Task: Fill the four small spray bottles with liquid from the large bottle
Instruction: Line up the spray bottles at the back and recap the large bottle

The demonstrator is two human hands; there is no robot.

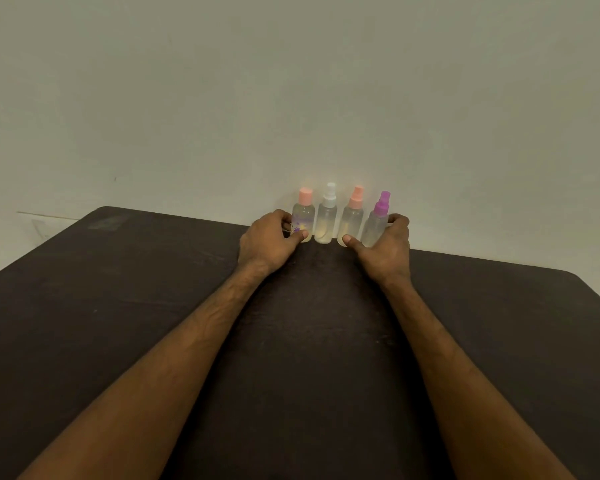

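Note:
Several small clear spray bottles stand in a row at the table's far edge against the wall. From left: a pink-capped bottle with purple flowers, a white-topped bottle, a bottle with a pink sprayer and a purple-topped bottle, which leans slightly. My left hand curls round the flowered bottle, thumb on its front. My right hand curls round the purple-topped bottle, its thumb touching the base of the pink-sprayer bottle. No large bottle is in view.
The dark table stretches toward me under both forearms. A plain pale wall rises directly behind the bottles. A faint rectangular patch marks the table's far left corner.

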